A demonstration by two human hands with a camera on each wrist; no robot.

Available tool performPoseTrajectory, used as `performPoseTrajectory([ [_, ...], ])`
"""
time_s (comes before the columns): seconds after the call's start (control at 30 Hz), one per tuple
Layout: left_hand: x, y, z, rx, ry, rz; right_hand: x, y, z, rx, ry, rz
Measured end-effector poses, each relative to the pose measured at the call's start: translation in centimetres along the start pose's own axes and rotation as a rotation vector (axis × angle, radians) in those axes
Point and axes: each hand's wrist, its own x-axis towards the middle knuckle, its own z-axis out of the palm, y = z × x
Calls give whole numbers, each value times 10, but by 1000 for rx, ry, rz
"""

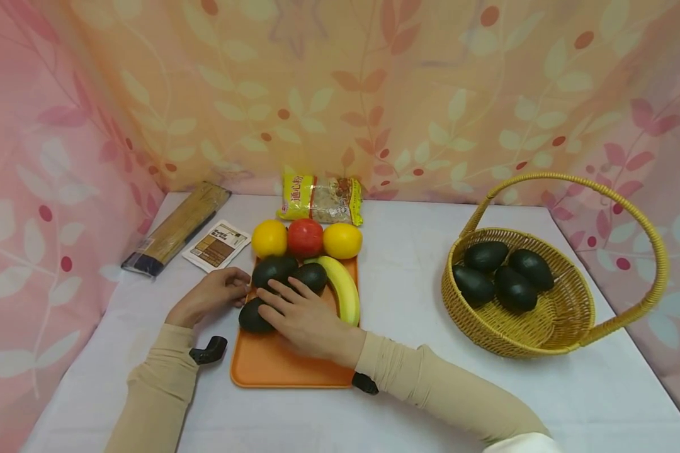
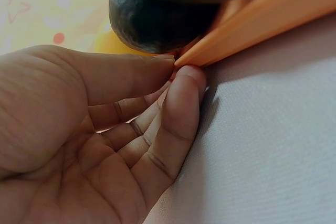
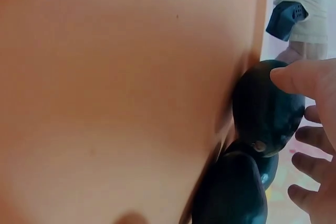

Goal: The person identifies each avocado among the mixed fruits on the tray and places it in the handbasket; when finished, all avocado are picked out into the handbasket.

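Note:
My left hand [image 1: 218, 292] is at the left edge of an orange tray [image 1: 294, 365]; in the left wrist view its thumb and forefinger pinch the tray's rim [image 2: 231, 43]. Above the tray my right hand [image 1: 311, 324] is spread with relaxed fingers. Its thumb touches a dark avocado [image 3: 268, 108] near the left rim, seen in the head view as the nearest avocado [image 1: 254, 316]. Two more avocados [image 1: 273, 272] lie farther back, beside a banana [image 1: 344, 292]. A red round fruit [image 1: 305, 238] stands between two yellow fruits [image 1: 342, 241] at the tray's far end.
On the right stands a wicker basket [image 1: 459, 321] with a tall handle and several avocados [image 1: 515, 288] inside. A yellow food packet [image 1: 320, 198] lies behind the tray. Left of it are a white-and-brown packet [image 1: 218, 244] and a long wrapped bundle [image 1: 178, 229].

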Motion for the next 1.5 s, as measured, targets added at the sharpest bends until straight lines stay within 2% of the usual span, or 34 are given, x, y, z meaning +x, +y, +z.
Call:
performPoseTrajectory([
  [0.2, -1, 2, -1, -5, -2, 13, 2, -5, -2, 58, 11, -31],
  [0.43, -1, 0, -2, -18, -6, -11, 4, -10, 4, 68, 87, -59],
  [0.53, -1, 0, -2, -20, -3, -15, 2, -11, 5, 73, 80, -78],
  [0.7, -1, -2, 0, -16, -1, -17, -2, -6, -1, 99, 46, -105],
  [0.9, -1, -4, -2, -8, 11, -1, -6, 8, -15, 104, 88, -76],
  [1.1, -3, -5, -3, -21, 1, -1, -7, 6, -13, 110, 6, -82],
  [1.3, -1, -2, -1, -22, 7, 23, -4, -1, -14, 103, -54, -130],
  [1.4, -2, 0, 0, -25, 4, 16, -3, -5, -13, 84, -56, -137],
  [1.5, -1, 0, 0, -16, 5, 5, -3, -8, -12, 108, -23, -132],
])
